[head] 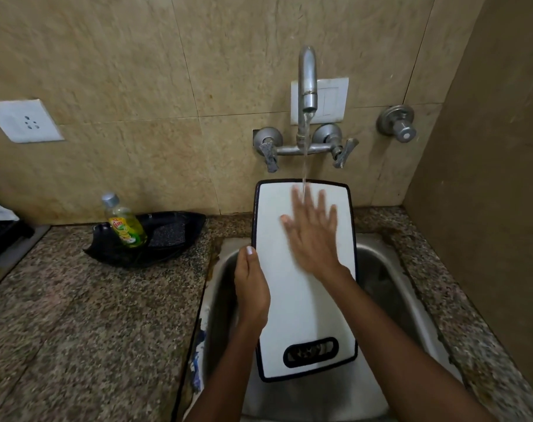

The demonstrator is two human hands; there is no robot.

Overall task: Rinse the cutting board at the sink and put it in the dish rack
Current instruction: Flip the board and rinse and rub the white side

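a speckled granite counter [76, 300] runs around a steel sink [390, 287] set into it, and goes on as a narrow strip to the sink's right. on the counter left of the sink sits a black tray [180, 223], close to the wall. at the far left edge a dark rack [0, 236] shows only partly.
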